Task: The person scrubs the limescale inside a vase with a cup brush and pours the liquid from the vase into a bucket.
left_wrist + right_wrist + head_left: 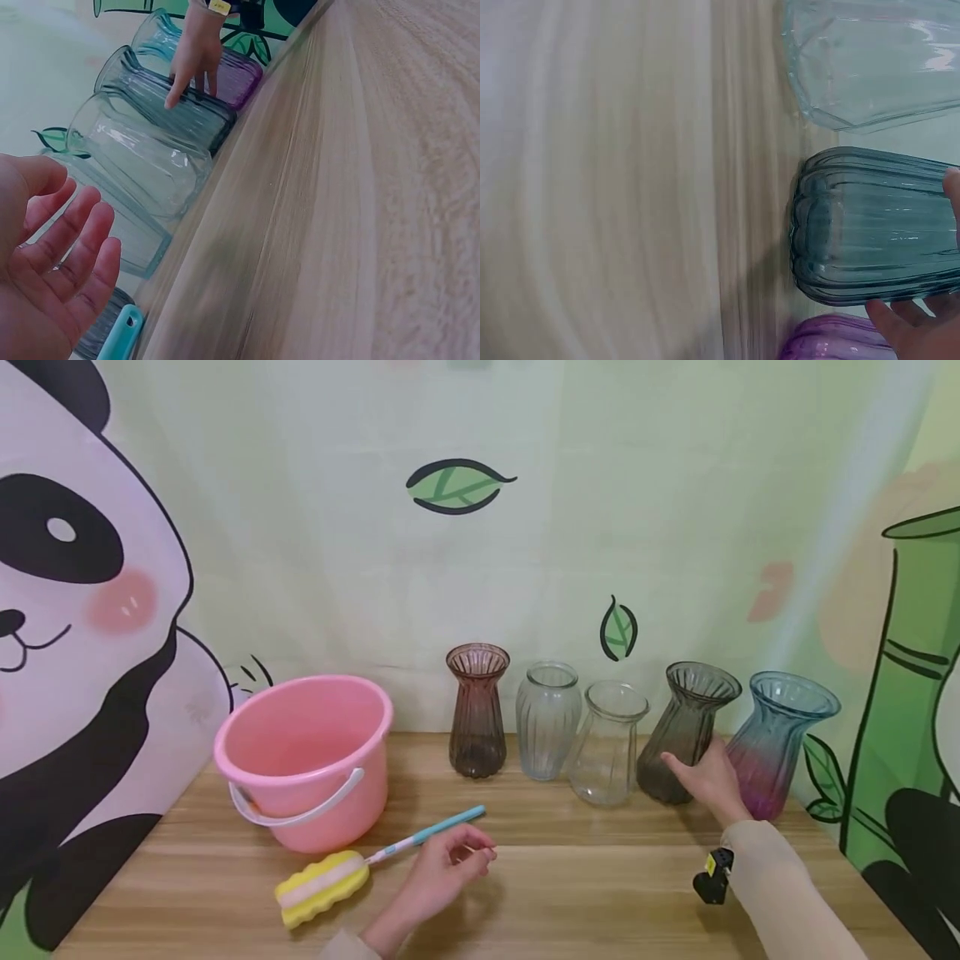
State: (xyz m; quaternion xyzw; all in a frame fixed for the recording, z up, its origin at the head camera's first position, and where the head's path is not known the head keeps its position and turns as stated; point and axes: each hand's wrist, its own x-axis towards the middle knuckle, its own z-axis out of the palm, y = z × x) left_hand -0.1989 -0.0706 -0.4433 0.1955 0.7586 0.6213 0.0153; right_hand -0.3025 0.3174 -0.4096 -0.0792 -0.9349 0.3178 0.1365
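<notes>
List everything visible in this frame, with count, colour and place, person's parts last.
bucket: 1, pink with white handle, left on the table
sponge brush: 1, yellow-white head, blue handle, in front of the bucket
brown vase: 1, leftmost of the row by the wall
clear vases: 2, middle of the row
grey vase: 1, smoky, fourth in the row
blue-purple vase: 1, right end
table: 1, light wood
left hand: open, near the brush handle
right hand: fingers on the grey vase, grip unclear
</notes>
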